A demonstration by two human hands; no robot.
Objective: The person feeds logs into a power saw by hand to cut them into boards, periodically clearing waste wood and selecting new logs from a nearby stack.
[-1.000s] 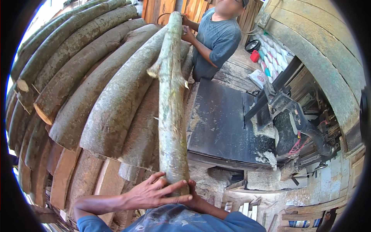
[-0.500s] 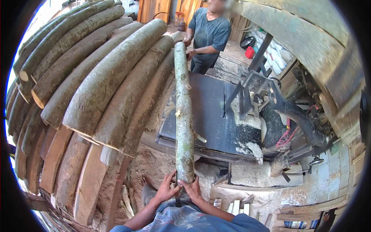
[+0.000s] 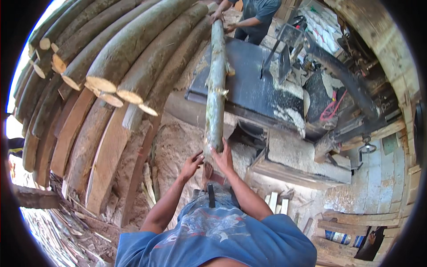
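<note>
A pale, mottled log [image 3: 216, 111] with branch stubs lies lengthwise over the black steel saw table [image 3: 253, 84]. Its near end is in my right hand [image 3: 222, 159], thumb and fingers pressed against the bark. My left hand [image 3: 190, 165] is just to the left of that end, fingers apart, holding nothing. A co-worker [image 3: 260, 18] in a dark T-shirt stands at the far end with both hands at the log. My bare foot [image 3: 207, 172] shows below the near end, on sawdust-covered ground.
Stacked logs [image 3: 133, 44] and rough planks [image 3: 106, 164] crowd the left. On the right stands a dark machine frame [image 3: 338, 75] with sawdust around it and pink cord. Loose pale sticks [image 3: 273, 202] lie at lower right, and white sacks [image 3: 322, 24] behind the machine.
The log has moved up in the picture and turned, its stubs now facing differently. My left hand has come off it. The co-worker and table also appear higher as the view shifted.
</note>
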